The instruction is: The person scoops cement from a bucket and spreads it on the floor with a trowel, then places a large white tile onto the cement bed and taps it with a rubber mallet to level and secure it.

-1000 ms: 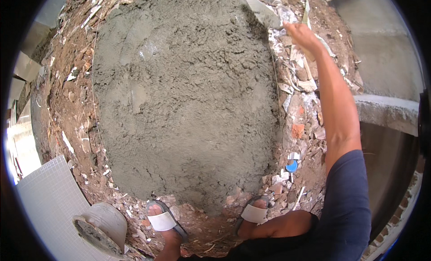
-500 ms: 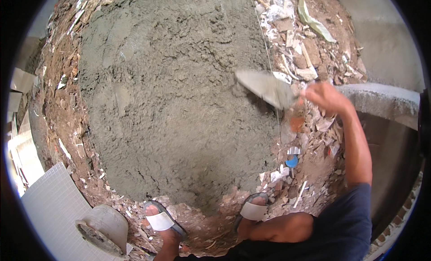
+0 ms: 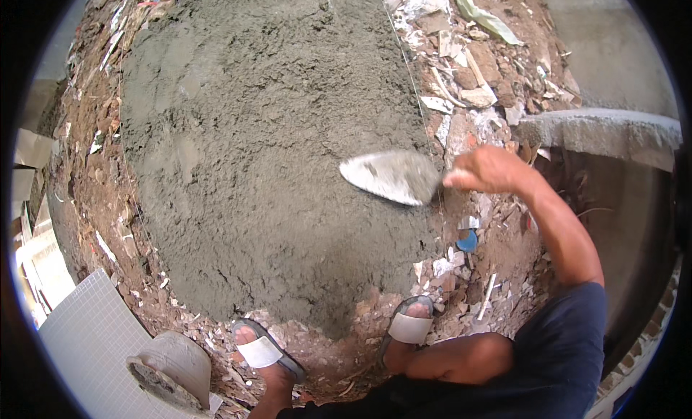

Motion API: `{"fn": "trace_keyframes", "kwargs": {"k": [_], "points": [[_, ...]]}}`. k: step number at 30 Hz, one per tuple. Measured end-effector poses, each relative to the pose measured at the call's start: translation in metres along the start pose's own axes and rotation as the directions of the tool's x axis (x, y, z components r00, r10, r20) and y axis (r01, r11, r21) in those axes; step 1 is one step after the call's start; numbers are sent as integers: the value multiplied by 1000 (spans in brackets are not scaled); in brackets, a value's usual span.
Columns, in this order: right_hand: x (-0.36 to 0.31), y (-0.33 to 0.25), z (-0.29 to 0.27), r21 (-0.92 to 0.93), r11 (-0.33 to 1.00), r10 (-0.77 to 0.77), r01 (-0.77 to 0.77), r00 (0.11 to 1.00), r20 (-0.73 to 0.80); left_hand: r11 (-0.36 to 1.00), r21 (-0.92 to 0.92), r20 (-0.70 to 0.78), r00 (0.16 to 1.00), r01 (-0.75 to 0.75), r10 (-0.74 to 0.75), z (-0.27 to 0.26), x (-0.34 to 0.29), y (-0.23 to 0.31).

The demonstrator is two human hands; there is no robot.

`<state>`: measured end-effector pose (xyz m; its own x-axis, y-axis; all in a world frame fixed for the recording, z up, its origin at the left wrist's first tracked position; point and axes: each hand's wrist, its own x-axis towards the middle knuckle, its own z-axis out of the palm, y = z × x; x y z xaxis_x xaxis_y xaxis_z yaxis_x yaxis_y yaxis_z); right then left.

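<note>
My right hand (image 3: 484, 169) is closed round the handle of a pointed trowel (image 3: 391, 177). The trowel's pale, mortar-smeared blade points left over the right part of a wide bed of wet grey concrete (image 3: 281, 181). Whether the blade touches the surface I cannot tell. Rough, lumpy concrete lies toward the far end, and a smoother patch lies nearer my feet. Thin string lines (image 3: 408, 65) run along both sides of the bed. My left hand does not show.
Rubble (image 3: 497, 267) and broken debris border the concrete on both sides. A mortar-crusted bucket (image 3: 176, 365) lies tipped beside a white gridded panel (image 3: 90, 332) at the near left. A concrete ledge (image 3: 605, 134) juts in at the right. My sandalled feet (image 3: 261, 352) stand at the near edge.
My right hand has brought the trowel nearer and to the left, and its blade has turned to point more directly left. The view has shifted slightly.
</note>
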<state>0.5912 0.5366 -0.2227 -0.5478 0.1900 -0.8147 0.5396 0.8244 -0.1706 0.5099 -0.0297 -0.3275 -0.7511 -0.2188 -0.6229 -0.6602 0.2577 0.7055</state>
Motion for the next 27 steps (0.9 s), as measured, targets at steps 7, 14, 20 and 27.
{"fn": "trace_keyframes", "kwargs": {"k": [7,14,20,27], "points": [[-10,9,40,370,929,145,-15,935,-325,999,-47,17,1000,-22,23,-22,-5,-9],[-81,-50,83,69,994,96,-79,950,-297,986,-119,-22,993,-114,112,-45,-6,10],[-116,-191,25,-169,976,-207,139,837,-506,978,79,-919,366,-193,146,-293,34,42],[-100,-521,-20,-555,542,-821,630,538,-191,795,-332,-801,597,-507,46,-346,71,-23]]}}
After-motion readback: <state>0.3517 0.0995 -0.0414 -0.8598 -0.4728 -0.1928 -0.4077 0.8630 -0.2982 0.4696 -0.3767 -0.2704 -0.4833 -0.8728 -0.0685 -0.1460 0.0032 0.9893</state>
